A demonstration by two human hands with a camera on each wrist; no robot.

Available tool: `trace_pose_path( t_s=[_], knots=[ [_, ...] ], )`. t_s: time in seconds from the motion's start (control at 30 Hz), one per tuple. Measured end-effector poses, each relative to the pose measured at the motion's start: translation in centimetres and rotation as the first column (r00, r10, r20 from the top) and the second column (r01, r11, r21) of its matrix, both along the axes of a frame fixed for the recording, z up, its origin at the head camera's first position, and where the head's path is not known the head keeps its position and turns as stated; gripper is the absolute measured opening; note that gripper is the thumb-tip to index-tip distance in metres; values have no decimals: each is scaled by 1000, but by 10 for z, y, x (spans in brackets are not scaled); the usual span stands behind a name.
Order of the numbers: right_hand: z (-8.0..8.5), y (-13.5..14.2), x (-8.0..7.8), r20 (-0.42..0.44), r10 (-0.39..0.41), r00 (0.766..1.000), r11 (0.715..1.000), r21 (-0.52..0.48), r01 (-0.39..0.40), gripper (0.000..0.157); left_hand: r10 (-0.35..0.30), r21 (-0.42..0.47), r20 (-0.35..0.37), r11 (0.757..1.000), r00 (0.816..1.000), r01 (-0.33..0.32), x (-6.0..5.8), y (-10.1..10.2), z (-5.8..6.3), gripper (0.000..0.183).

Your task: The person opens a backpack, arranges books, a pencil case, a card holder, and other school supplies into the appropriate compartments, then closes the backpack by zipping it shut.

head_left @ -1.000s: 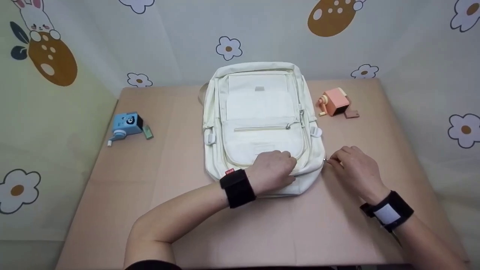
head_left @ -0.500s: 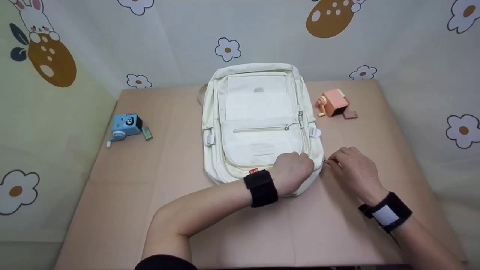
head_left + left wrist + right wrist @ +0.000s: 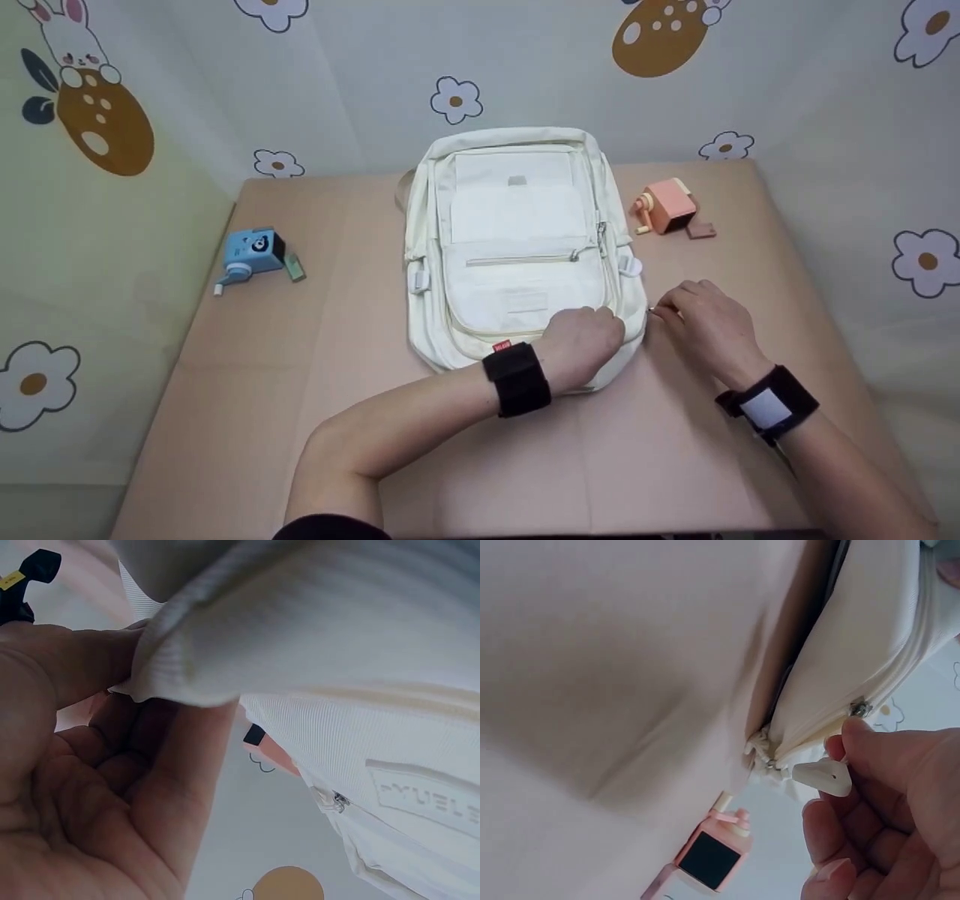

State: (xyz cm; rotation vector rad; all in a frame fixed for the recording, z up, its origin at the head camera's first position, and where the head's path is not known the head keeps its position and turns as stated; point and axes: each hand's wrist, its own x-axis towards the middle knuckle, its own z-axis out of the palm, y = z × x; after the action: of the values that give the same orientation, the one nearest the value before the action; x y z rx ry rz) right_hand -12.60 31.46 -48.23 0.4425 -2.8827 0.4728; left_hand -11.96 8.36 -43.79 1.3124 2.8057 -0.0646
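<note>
A cream-white backpack [image 3: 517, 202] lies front side up on the table. My left hand [image 3: 585, 345] is at its lower right front. In the left wrist view, that hand's thumb and fingers [image 3: 97, 664] pinch a fold of the ribbed fabric [image 3: 187, 652]. Beside the bag's right edge, my right hand [image 3: 709, 326] pinches the pull of a metal zipper slider [image 3: 860, 706] between thumb and index finger. A white plastic tab [image 3: 825, 776] hangs by those fingers; what it is fixed to cannot be made out.
A blue hand-crank pencil sharpener [image 3: 255, 249] and a small green block [image 3: 295, 267] sit at the table's left. Right of the backpack stands a pink crank sharpener [image 3: 670, 204] with a small brownish piece [image 3: 701, 229]. A patterned curtain [image 3: 375, 82] hangs behind.
My left hand has shifted right along the bag's lower front and now grips near the right corner. My right hand has moved slightly up the bag's side with the zipper pull.
</note>
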Motion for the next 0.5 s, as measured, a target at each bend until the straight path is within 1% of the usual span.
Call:
trace_pose_path(
  t_s=[0.17, 0.27, 0.37, 0.5],
  knots=[
    [-4, 2, -23, 15, -25, 1000, 1000, 11, 25, 7, -5, 3, 4, 1000, 1000, 5, 1, -2, 1, 8],
    [-6, 2, -34, 31, -44, 999, 999, 15, 43, 10, -10, 11, 22, 1000, 1000, 10, 0, -2, 0, 8],
    [-6, 1, -38, 65, -54, 996, 999, 5, 54, 11, -16, 19, 44, 1000, 999, 15, -2, -2, -1, 8],
    [-6, 0, -38, 116, -57, 992, 998, -25, 61, 13, -8, 22, 56, 1000, 998, 6, -3, -3, 0, 8]
  ],
)
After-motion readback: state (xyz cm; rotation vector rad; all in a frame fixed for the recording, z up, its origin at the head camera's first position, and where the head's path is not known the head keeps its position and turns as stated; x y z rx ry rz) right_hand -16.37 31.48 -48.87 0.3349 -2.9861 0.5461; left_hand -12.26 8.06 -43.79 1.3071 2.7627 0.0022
